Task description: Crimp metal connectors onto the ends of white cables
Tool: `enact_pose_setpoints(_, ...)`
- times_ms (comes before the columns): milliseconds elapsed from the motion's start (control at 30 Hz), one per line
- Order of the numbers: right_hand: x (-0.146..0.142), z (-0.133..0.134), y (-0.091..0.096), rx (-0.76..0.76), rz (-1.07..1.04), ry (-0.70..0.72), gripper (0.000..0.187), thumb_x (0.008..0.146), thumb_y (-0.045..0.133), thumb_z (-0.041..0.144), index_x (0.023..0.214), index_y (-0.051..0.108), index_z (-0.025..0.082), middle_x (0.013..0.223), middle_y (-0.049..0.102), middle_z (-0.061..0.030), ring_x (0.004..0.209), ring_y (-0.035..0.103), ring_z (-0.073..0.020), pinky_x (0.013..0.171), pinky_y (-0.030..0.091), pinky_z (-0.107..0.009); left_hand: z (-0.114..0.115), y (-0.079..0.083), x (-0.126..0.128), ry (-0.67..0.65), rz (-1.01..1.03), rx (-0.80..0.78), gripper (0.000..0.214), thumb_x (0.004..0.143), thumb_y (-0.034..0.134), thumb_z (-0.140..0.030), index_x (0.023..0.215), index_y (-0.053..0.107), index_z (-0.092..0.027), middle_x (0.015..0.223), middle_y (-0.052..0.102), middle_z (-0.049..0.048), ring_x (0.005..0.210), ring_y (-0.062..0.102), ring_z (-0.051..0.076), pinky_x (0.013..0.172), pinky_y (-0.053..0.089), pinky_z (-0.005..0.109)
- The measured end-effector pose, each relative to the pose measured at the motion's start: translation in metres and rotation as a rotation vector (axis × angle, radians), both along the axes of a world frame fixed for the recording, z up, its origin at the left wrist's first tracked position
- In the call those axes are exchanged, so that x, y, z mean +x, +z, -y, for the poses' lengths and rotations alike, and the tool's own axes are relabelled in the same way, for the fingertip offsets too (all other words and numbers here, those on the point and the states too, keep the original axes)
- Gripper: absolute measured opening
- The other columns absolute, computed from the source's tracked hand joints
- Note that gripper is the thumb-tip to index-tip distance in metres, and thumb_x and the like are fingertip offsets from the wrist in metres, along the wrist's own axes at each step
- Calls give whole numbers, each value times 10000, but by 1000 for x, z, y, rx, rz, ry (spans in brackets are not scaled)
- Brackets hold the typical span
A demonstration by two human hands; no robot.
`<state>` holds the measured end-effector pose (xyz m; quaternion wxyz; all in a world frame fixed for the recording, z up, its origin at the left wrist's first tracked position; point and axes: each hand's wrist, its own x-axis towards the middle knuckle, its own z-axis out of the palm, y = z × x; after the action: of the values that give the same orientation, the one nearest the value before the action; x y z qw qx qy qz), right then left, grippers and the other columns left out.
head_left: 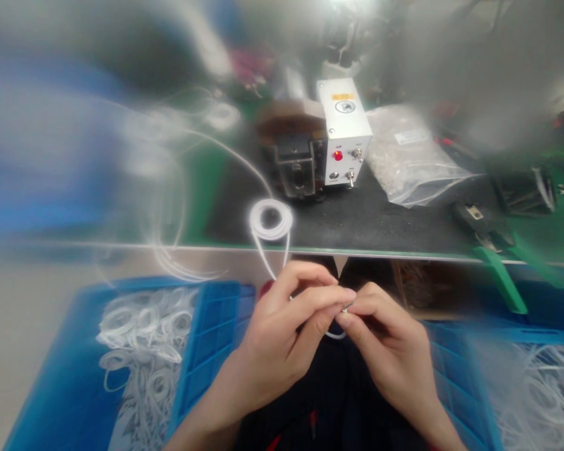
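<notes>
My left hand (282, 329) and my right hand (395, 344) meet in front of my body, below the bench edge. Thumb and fingers of the left are closed on the end of a white cable (334, 336), which loops down below the fingertips. My right thumb and forefinger pinch a tiny metallic piece (346, 307) at that end; its kind is too small to make out. A white cable coil (283, 227) lies at the bench's front edge, and its strands run down behind my left hand.
A white control box (348, 147) with a red light and a black machine (295, 166) stand on a dark mat (357, 228). Right of them lie a clear bag (404, 163) of small parts and green-handled pliers (501, 279). Blue crates (211, 332) with coiled cables flank me.
</notes>
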<state>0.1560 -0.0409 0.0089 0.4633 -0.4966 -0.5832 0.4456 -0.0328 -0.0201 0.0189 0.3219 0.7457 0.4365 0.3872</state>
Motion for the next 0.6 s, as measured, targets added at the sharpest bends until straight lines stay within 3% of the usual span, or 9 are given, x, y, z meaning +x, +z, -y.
enact_pose_setpoints(267, -2, 2, 1, -13, -47, -37, 109, 1007, 768, 177, 913, 768, 232, 816, 662, 11, 709, 626, -136, 625, 480, -251, 10, -6, 1, 145, 21, 122, 260, 976, 736, -18, 1111, 745, -240, 1095, 661, 37, 1031, 684, 170, 926, 565, 287)
enact_pose_setpoints(433, -5, 5, -1, -92, -174, -45, 97, 1009, 774, 193, 926, 769, 244, 815, 636, 28, 594, 584, -92, 506, 436, -204, 23, -13, 6, 156, 31, 279, 294, 947, 740, 10, 1135, 745, -216, 1099, 677, 45, 1010, 680, 184, 972, 568, 320)
enact_pose_setpoints(600, -6, 6, -3, -209, -333, -6, 117, 1018, 786, 235, 905, 762, 221, 826, 605, 33, 541, 581, -53, 473, 428, -157, 28, -20, 8, 226, 33, 226, 299, 957, 726, 4, 1140, 737, -232, 1107, 680, 49, 1032, 681, 196, 962, 586, 334)
